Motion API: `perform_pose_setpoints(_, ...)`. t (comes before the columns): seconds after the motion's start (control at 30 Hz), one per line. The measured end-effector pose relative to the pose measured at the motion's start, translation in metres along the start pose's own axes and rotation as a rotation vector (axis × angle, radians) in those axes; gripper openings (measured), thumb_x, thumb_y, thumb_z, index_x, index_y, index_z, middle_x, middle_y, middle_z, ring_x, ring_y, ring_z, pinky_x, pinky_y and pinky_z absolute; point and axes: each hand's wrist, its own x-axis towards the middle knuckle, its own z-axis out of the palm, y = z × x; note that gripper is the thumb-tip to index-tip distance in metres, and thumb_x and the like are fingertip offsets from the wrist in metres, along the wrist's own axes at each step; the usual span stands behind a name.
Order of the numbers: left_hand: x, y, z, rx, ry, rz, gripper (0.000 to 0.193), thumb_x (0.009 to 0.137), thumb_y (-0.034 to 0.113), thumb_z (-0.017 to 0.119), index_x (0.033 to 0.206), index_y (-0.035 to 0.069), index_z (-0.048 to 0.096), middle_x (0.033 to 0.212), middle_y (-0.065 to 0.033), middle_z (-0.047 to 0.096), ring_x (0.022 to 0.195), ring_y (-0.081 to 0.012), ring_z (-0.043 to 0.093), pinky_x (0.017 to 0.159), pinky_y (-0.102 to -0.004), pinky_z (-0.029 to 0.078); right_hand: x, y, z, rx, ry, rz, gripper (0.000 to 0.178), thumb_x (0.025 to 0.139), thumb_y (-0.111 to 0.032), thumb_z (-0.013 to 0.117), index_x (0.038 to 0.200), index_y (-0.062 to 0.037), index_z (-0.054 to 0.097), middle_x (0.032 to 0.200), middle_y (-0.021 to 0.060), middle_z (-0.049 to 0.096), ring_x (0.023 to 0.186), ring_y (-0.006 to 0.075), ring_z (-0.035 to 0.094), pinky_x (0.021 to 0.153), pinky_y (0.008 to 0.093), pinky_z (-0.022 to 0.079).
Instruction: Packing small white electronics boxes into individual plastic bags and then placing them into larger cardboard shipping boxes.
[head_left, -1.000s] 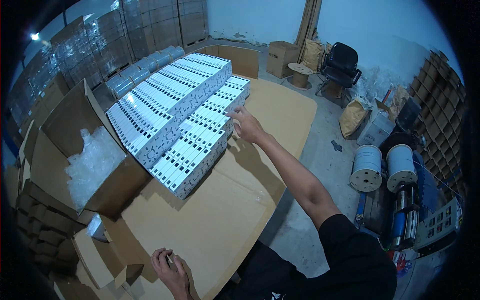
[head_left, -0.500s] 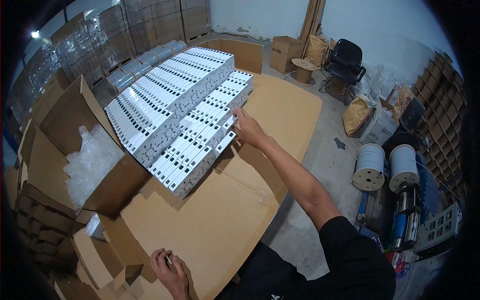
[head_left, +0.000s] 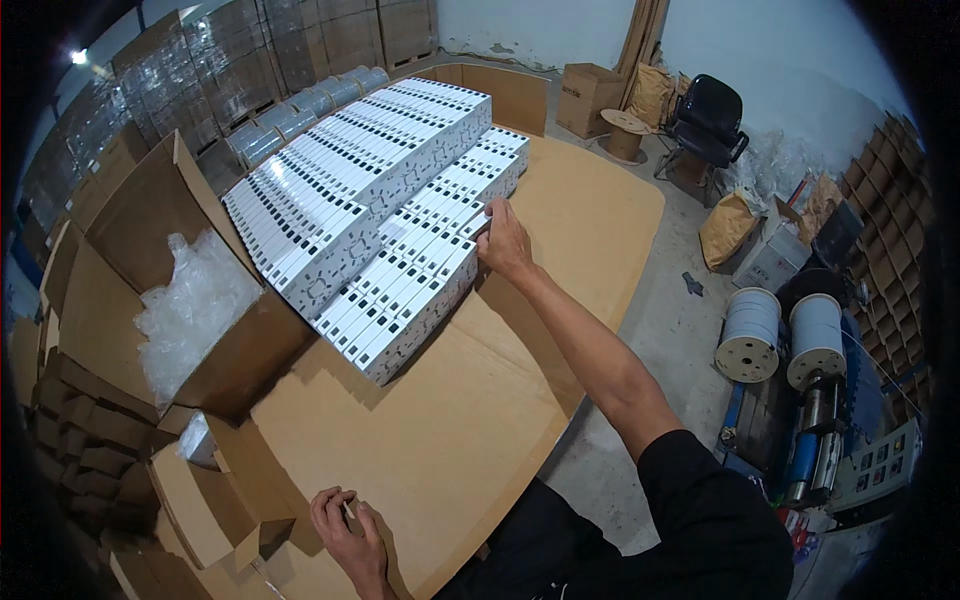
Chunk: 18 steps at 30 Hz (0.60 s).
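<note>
The left hand (head_left: 348, 535) lies half-curled, empty, by the cardboard tabletop's (head_left: 430, 430) near edge. Beyond, the right hand (head_left: 507, 243) touches the low row of white boxes (head_left: 400, 300) on it, apparently to adjust one; its grip is hidden. Shifting that calls for a light pinch. A taller stack (head_left: 310, 180) stands behind.

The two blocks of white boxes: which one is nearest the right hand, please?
The lower block, on the right: the right hand is at its outer side, while the taller block stands farther left.
</note>
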Motion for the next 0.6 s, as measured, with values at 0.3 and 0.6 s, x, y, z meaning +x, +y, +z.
perform_pose_setpoints(0.3,0.002,-0.003,0.0,0.032,0.004,0.061,0.016,0.087,0.0,0.063,0.103,0.002,0.061,0.118,-0.0148,0.056,0.113,-0.0321,0.054,0.095,-0.0422,0.048,0.013,0.023,-0.004,0.114,0.113,-0.089,0.046,0.073,0.004,0.061,0.115,-0.0069,0.048,0.114,0.0183,0.057,0.104,0.0407,0.059,0.09,0.0475,0.049)
perform_pose_setpoints(0.6,-0.001,-0.005,0.001,0.012,0.015,0.035,0.015,0.088,-0.001,0.062,0.102,0.0,0.06,0.119,-0.0157,0.055,0.115,-0.0318,0.054,0.094,-0.041,0.049,0.008,0.024,-0.02,0.276,-0.078,-0.016,0.05,0.074,-0.002,0.072,0.119,-0.0066,0.051,0.113,0.0161,0.057,0.103,0.0358,0.06,0.092,0.0439,0.05)
